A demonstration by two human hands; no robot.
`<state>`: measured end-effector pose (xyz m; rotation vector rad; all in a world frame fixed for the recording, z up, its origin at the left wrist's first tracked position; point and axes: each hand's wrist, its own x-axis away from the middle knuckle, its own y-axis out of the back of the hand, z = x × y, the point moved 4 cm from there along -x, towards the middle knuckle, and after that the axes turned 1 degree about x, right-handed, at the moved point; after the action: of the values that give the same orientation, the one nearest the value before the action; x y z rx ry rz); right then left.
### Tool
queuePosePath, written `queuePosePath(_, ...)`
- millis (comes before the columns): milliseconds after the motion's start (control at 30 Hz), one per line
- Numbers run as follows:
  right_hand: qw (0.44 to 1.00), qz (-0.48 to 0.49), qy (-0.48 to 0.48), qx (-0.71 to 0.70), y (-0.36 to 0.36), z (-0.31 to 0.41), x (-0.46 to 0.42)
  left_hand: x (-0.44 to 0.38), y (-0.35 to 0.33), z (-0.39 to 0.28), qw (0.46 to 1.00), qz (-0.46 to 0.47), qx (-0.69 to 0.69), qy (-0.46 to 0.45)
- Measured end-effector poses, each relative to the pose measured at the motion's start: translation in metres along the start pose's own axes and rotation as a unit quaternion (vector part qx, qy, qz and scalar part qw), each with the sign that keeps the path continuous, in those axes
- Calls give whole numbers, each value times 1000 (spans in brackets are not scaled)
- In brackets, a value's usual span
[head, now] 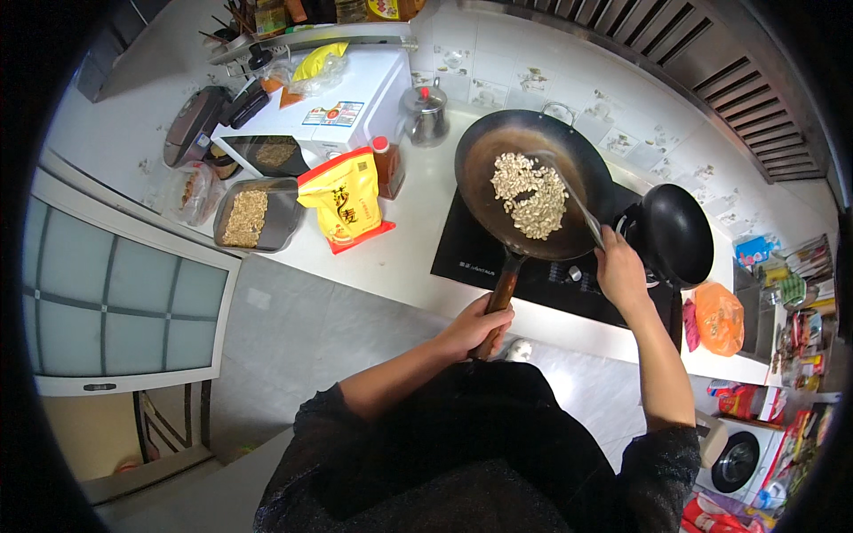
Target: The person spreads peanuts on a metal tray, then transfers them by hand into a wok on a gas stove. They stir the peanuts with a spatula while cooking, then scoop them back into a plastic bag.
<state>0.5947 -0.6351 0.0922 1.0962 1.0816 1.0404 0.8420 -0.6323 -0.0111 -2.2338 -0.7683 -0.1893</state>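
Note:
My left hand (474,328) is wrapped around the wooden handle of a large dark wok (478,216), which sits on a black glass cooktop (460,250). The wok's inside is brown. A loose heap of pale seeds or nuts (543,206) lies across its middle, with a bare gap in the heap. In my right hand (621,266) is a metal spatula (578,193). It slants over the right side of the wok, its blade at the far edge of the heap. A control knob (574,272) shows on the cooktop between my hands.
A smaller black pan (678,233) stands close right of the wok, near an orange plastic bag (720,318). Leftward are a yellow-red food bag (346,200), a sauce bottle (390,170), a plastic tray of pale flakes or seeds (290,220), a metal pot (426,120) and a white microwave (346,80).

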Motion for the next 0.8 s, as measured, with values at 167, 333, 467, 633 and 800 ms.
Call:
queuePosePath(167,999,23,20,41,-6,-1,-3,-1,3,5,1000,-3,11,-2)
queuePosePath(333,993,104,35,52,77,5,40,0,-3,-4,1000,-6,19,-8)
queuePosePath(467,985,149,25,80,121,9,61,3,-6,-11,1000,-12,19,-3)
queuePosePath(633,989,122,30,75,88,14,45,2,-7,-10,1000,-10,15,6)
queuePosePath(800,999,41,-11,11,22,5,-1,2,-8,-11,1000,-10,16,0)
